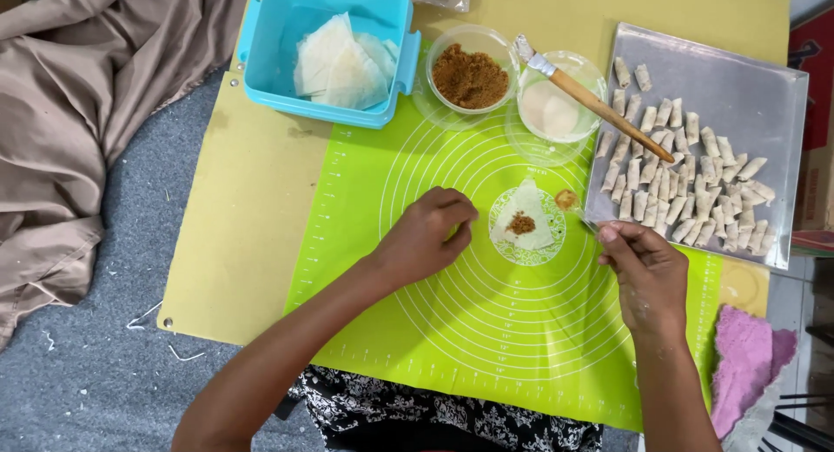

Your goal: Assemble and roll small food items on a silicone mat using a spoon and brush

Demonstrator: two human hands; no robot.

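A triangular white wrapper (526,217) lies on the green round-marked mat (486,330) with a small heap of brown filling (520,224) on it. My left hand (426,235) rests on the mat just left of the wrapper, fingers curled, holding nothing I can see. My right hand (645,274) pinches a small spoon (569,200) whose bowl carries brown filling, just right of the wrapper.
A blue tub (261,70) of white wrappers stands at the back. Beside it are a bowl of brown filling (470,75) and a bowl of pale paste (550,109) with a brush (599,105) across it. A clear tray (756,79) holds several rolled pieces. A pink cloth (743,361) lies right.
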